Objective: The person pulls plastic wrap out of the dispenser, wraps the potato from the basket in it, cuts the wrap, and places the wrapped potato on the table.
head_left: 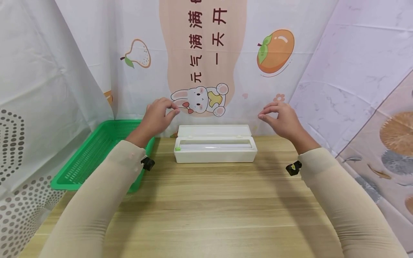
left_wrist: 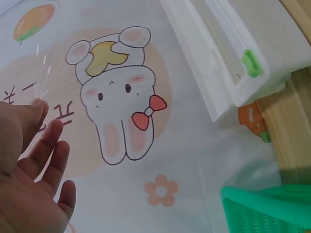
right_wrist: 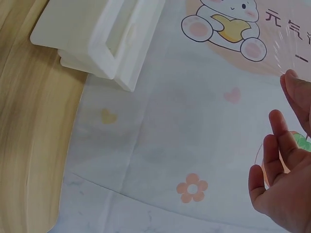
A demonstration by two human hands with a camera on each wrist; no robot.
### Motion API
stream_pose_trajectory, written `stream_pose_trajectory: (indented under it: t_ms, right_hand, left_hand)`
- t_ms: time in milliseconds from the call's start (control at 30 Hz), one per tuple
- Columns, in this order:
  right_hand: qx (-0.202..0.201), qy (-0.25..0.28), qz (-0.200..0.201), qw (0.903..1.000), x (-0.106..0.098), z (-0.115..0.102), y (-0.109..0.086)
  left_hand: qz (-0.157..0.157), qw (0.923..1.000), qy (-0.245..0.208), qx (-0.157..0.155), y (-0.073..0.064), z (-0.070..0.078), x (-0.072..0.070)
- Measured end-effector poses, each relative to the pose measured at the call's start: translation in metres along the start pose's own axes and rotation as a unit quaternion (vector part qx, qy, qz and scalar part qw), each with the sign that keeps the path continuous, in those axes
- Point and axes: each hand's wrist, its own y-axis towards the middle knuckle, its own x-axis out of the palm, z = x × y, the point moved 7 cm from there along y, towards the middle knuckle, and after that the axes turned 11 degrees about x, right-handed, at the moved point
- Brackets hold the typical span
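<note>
My left hand is raised above the back left of the table, thumb and forefinger pinching a corner of clear plastic wrap. Across from it, my right hand pinches another corner of the wrap, where fine creases fan out from the fingertips. The sheet is nearly invisible between the hands in the head view. Below and between them stands a white plastic wrap dispenser, its lid tipped back and a roll inside. A green slide cutter sits at the dispenser's left end.
A green plastic basket stands on the left of the wooden table, partly behind my left forearm. Printed curtains hang close behind the dispenser and along both sides.
</note>
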Motion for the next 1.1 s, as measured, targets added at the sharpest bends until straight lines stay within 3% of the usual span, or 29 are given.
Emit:
stream_pose_trajectory:
  t_ms: [267,633,1100]
  right_hand:
    - [-0.020,0.035,0.019,0.9990,-0.011,-0.004,0.002]
    - [0.009,0.021,0.022,0.9995,-0.022,-0.010,0.003]
    - [0.041,0.015,0.022,0.9988,-0.036,-0.024,0.007]
  left_hand:
    - [0.016,0.9998,-0.011,0.005,0.001,0.007,-0.012]
    - [0.035,0.9988,-0.028,-0.017,0.005,0.013,-0.025]
    - [0.052,0.9983,-0.024,-0.005,0.013,0.022,-0.042]
